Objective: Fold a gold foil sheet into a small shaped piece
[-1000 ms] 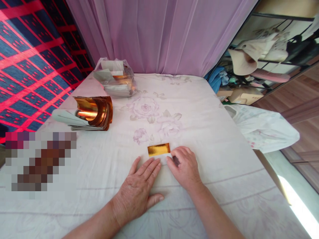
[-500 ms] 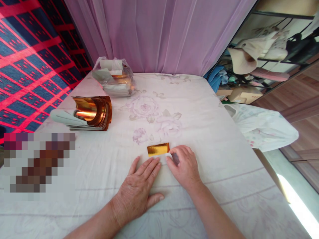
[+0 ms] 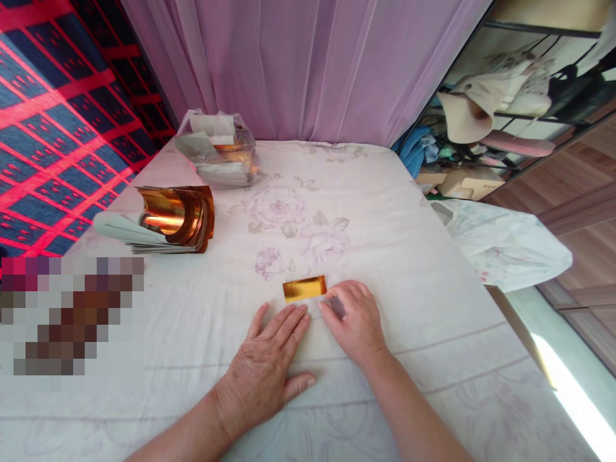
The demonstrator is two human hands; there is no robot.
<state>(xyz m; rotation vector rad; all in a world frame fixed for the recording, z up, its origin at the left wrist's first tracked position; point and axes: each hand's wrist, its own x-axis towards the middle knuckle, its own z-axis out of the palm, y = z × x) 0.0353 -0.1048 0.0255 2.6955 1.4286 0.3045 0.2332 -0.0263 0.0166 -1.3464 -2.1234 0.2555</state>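
Observation:
A small rectangle of shiny gold foil paper (image 3: 305,289) lies on the tablecloth in front of me, its gold face up. My left hand (image 3: 269,359) rests flat, fingers stretched out, with the fingertips at the paper's near edge. At the paper's right end is my right hand (image 3: 356,317), thumb and index finger closed on the near right corner. Its other fingers are curled, and the exact pinch is partly hidden.
Curled foil sheets (image 3: 178,215) with white backs stand at the left. Behind them sits a clear plastic bag (image 3: 221,151) of similar sheets. The flowered tablecloth (image 3: 385,218) covers the table. A white bag (image 3: 520,244) is beyond the right edge, near crowded shelves (image 3: 510,115).
A white strip along the paper's near edge showed by my right fingers earlier and is scarcely visible now. Both hands stay almost in place; the view has shifted slightly.

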